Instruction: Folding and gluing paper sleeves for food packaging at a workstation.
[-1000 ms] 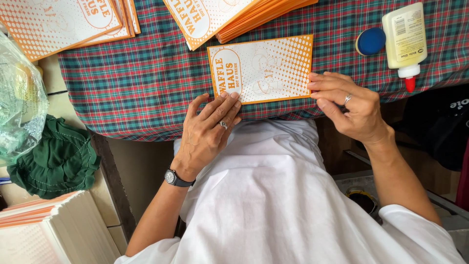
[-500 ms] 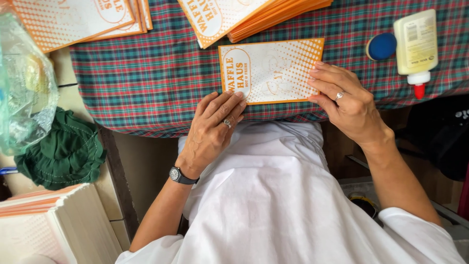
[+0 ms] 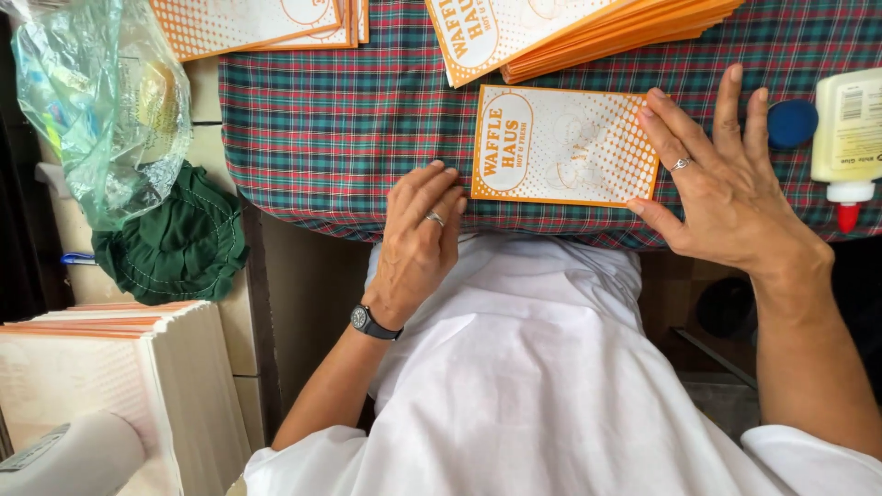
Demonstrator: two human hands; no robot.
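A flat orange-and-white printed paper bag (image 3: 560,145) lies on the plaid tablecloth (image 3: 349,119) near its front edge. My left hand (image 3: 418,243), with a ring and a wristwatch, rests fingers together against the bag's left edge. On the bag's right edge lies my right hand (image 3: 726,184), fingers spread flat, thumb at the lower right corner. Neither hand grips anything.
Two stacks of the same bags (image 3: 588,28) (image 3: 262,23) lie at the far side. A blue cap (image 3: 792,122) and a white glue bottle (image 3: 847,138) lie right. A plastic bag (image 3: 101,110), green cloth (image 3: 170,243) and a pile of bags (image 3: 119,377) sit left.
My right hand has opened out flat and slid onto the bag's right edge. My left hand stays at the left edge. The view has shifted slightly.
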